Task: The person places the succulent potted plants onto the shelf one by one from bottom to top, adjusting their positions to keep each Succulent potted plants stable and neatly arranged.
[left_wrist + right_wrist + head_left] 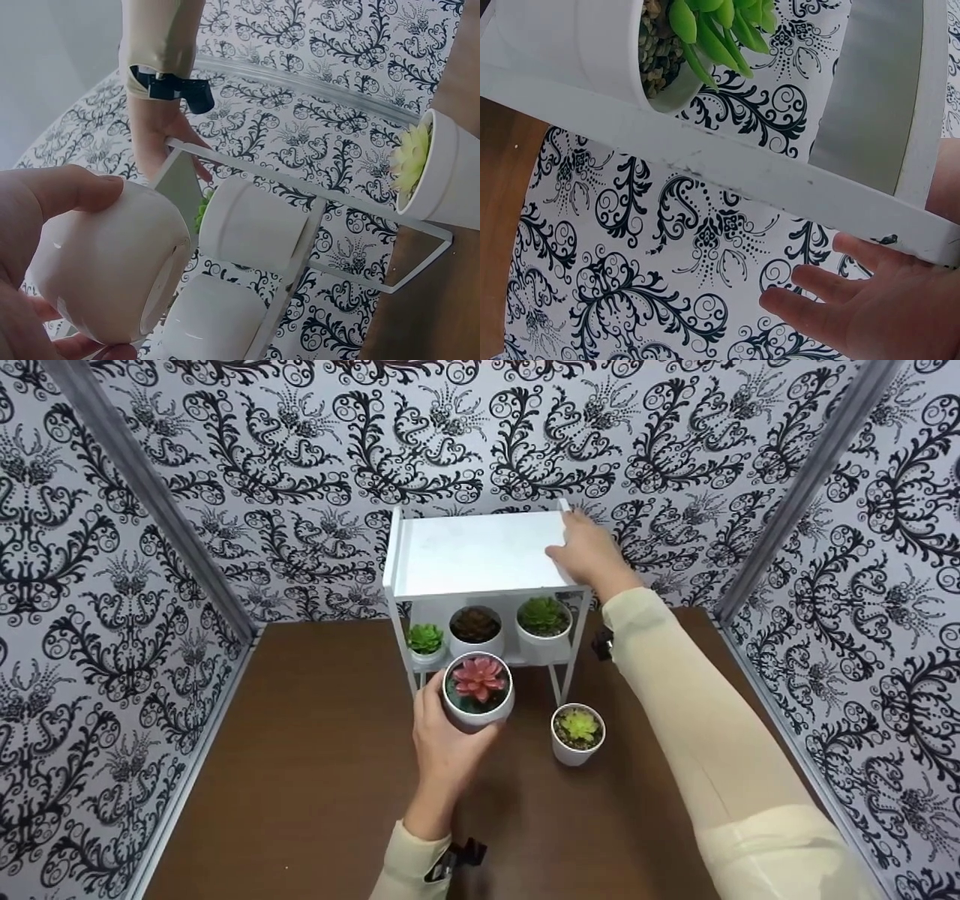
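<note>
My left hand (450, 742) grips a white round pot with a red succulent (478, 679), held upright in front of the shelf. In the left wrist view the same held pot (112, 262) shows its smooth side and base, fingers and thumb round it. My right hand (592, 553) holds the right side rail of the white two-tier shelf (480, 555), its thumb over the top board. From the right wrist camera, the fingers (817, 300) extend along the rail's outer side. On the lower tier stand a small green succulent (426, 639), a dark brown succulent (475, 626) and a larger green succulent (544, 616), all in white pots.
A white pot with a yellow-green succulent (577, 733) stands on the brown table (322, 757), in front of the shelf's right leg. Patterned black-and-white walls (300, 442) enclose the table at the back and both sides.
</note>
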The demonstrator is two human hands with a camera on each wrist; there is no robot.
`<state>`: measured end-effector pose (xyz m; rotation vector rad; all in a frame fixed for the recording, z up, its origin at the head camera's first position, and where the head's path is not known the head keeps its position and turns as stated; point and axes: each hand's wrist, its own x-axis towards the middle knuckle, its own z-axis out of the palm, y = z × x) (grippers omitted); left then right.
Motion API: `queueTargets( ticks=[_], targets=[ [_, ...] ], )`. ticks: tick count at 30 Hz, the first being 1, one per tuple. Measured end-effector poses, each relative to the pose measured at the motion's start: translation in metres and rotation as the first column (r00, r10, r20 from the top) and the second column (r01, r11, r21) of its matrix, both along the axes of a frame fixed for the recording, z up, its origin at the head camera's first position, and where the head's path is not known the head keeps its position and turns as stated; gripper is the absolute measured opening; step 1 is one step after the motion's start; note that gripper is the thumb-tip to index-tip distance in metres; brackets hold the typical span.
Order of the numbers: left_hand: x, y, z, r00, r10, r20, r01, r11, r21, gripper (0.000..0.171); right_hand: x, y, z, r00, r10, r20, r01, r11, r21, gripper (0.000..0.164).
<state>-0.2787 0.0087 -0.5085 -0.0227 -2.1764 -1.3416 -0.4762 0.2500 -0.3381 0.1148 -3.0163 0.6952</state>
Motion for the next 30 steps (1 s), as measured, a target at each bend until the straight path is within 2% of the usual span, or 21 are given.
queueTargets(
  ticks=[17, 30],
  targets=[
    [-0.007, -0.01, 0.012, 1.0, 0.026, -0.011, -0.026, 1.0, 0.007, 0.097, 0.001, 0.0, 0.0, 1.0, 0.007, -0.007, -0.007, 1.0, -0.001, 0.082],
    [-0.008, -0.016, 0.027, 1.0, 0.004, -0.015, -0.003, 0.999, 0.037, 0.101, -0.001, 0.001, -0.001, 1.0, -0.006, 0.007, 0.006, 1.0, 0.006, 0.084]
  ],
)
